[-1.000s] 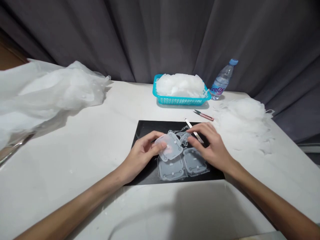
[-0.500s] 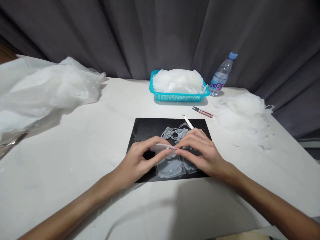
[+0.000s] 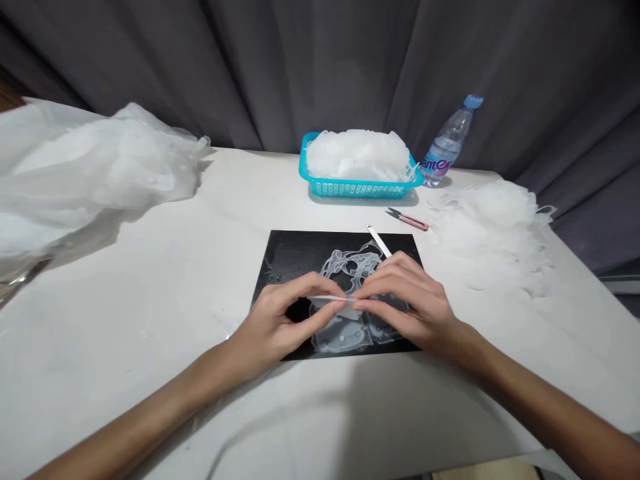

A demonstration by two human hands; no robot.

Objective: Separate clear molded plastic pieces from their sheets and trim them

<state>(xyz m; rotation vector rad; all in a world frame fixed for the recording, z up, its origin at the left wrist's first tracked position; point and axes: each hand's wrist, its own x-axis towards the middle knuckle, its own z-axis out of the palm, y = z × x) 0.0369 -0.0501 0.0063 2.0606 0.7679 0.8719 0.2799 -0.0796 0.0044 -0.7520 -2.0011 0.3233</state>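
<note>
Pinched between thumb and fingers of my left hand (image 3: 293, 313) is a thin translucent silicone-like piece (image 3: 324, 299), seen nearly edge-on. My right hand (image 3: 407, 297) grips the same piece at its right end, the fingertips of both hands almost meeting. A white pen-like tool (image 3: 379, 241) sticks out beyond my right hand; whether the hand holds it or it lies behind is hidden. Below, on a black mat (image 3: 295, 257), lie flat translucent moulded pieces (image 3: 340, 335) and a tangle of thin trimmed strips (image 3: 345, 261).
Behind the mat stands a blue basket (image 3: 360, 190) heaped with white translucent pieces. Pink-handled thread snips (image 3: 407, 219) lie near it, beside a water bottle (image 3: 450, 143). A pile of translucent pieces (image 3: 500, 233) is at right, a large plastic bag (image 3: 110, 167) at left.
The held piece has tilted, so its flat face shows less and its edge looks thinner. Both hands keep their pinch. The view has shifted slightly.
</note>
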